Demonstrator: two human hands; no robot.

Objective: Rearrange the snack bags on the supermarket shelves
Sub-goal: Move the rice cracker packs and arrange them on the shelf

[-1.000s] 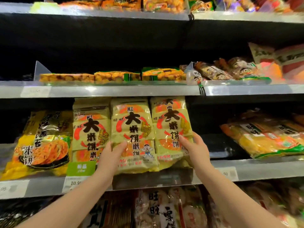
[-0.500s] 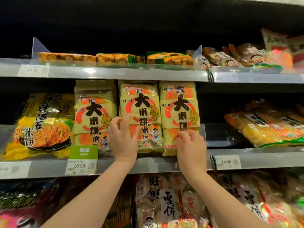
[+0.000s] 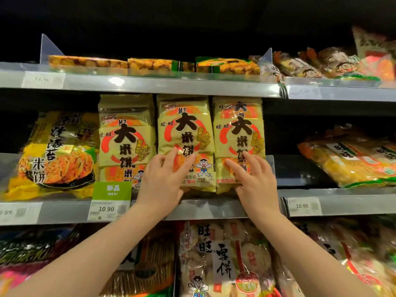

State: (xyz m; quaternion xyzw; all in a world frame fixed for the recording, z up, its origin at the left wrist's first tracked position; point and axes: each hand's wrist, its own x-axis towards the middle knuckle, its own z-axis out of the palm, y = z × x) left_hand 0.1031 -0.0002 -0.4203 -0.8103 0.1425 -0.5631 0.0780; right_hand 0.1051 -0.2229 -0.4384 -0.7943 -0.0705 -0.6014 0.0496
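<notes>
Left hand (image 3: 165, 179) presses flat on the upright middle rice-cracker bag (image 3: 185, 125); right hand (image 3: 255, 181), also flat, on the rightmost rice-cracker bag (image 3: 239, 129).

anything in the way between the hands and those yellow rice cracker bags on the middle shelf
Nothing visible does. The left hand rests with straight fingers on the middle bag, and the right hand on the right bag, both touching the fronts directly.

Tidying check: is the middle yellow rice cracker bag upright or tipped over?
Upright. The middle bag stands on its bottom edge, its top near the shelf above; the left hand touches its front.
</notes>
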